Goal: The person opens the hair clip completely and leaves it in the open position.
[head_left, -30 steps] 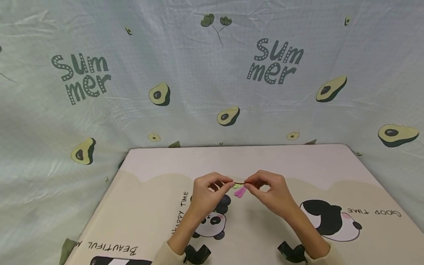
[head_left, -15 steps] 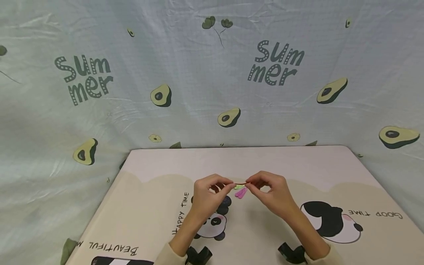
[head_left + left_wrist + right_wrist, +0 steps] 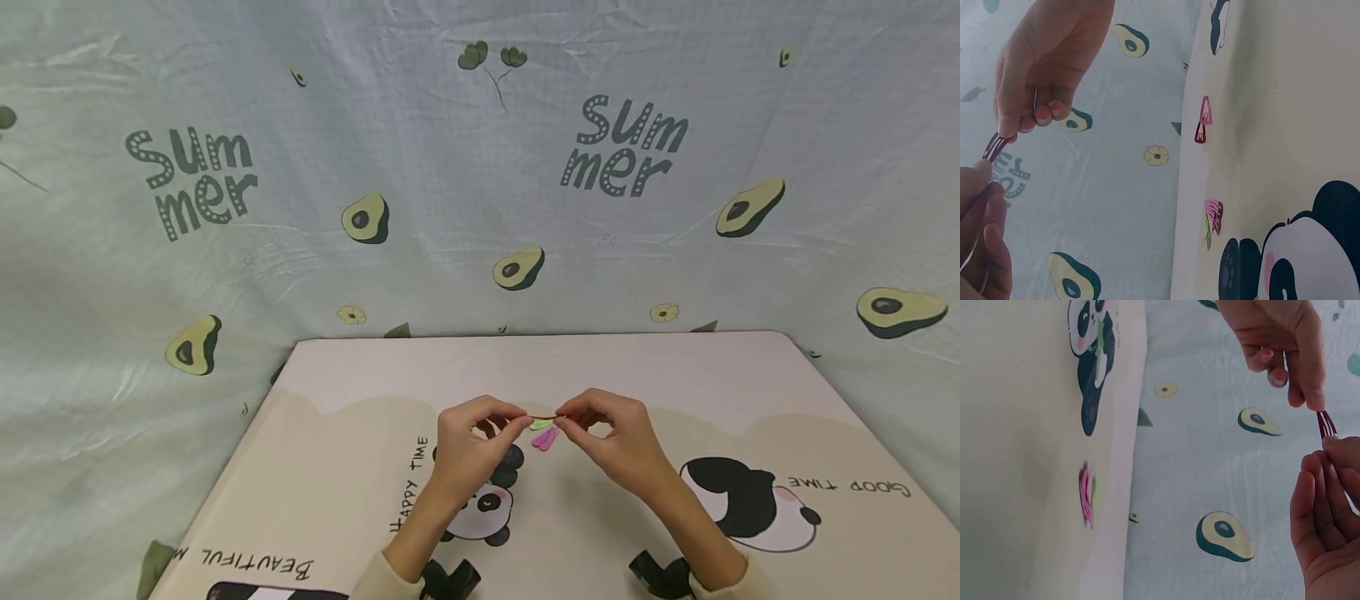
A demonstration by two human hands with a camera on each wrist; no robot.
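A dark red snap hair clip [image 3: 543, 417] is stretched between my two hands above the table. My left hand [image 3: 478, 442] pinches one end of it with thumb and index finger. At the other end, the thumb and index finger of my right hand [image 3: 617, 437] pinch it. In the left wrist view the slim slotted body of the clip [image 3: 995, 147] shows between the fingertips. Below the hands, pink hair clips [image 3: 545, 438] and light green ones [image 3: 540, 425] lie bunched on the table.
The left wrist view also shows a pink hair clip [image 3: 1206, 110] and a dark red one [image 3: 1200, 133] lying on the table, apart from the bunch. Panda pictures are printed on the tabletop [image 3: 337, 467]. Behind it hangs an avocado-print cloth [image 3: 442, 167].
Both hands keep their pinch on the hair clip in nearly the same place. The head view has tilted very slightly, so the scene sits a little lower.
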